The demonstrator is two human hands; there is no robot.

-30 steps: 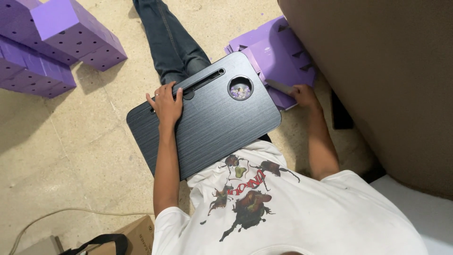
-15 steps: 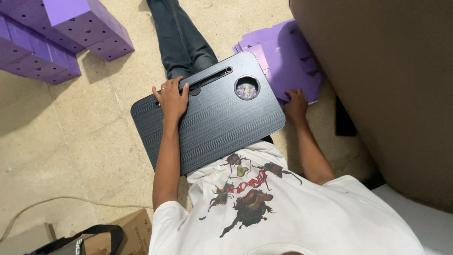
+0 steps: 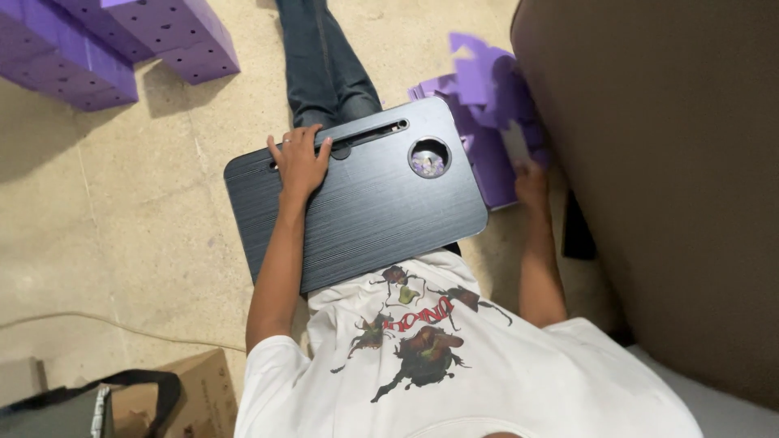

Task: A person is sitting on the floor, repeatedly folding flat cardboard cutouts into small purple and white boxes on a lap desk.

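Observation:
A black lap tray (image 3: pixel 365 211) with a slot and a round cup hole lies across my lap. Small purple bits show inside the hole (image 3: pixel 428 160). My left hand (image 3: pixel 299 160) rests flat on the tray's far left part, fingers spread. My right hand (image 3: pixel 531 180) is beyond the tray's right edge, gripping a purple foam piece (image 3: pixel 489 77) that is raised and motion-blurred. Under it, a stack of purple foam pieces (image 3: pixel 487 166) lies on the floor against the tray's right side.
Large purple blocks with holes (image 3: pixel 122 40) stand at the top left. A big brown upholstered surface (image 3: pixel 673 162) fills the right. A dark flat object (image 3: pixel 578 227) lies by it. My jeans-clad leg (image 3: pixel 324 65) stretches forward. A cardboard box (image 3: pixel 203 393), a black strap (image 3: pixel 122 380) and a cable (image 3: pixel 122 324) lie at the lower left.
My right hand has lifted a purple foam piece up off the stack beside the tray. The left hand stays on the tray.

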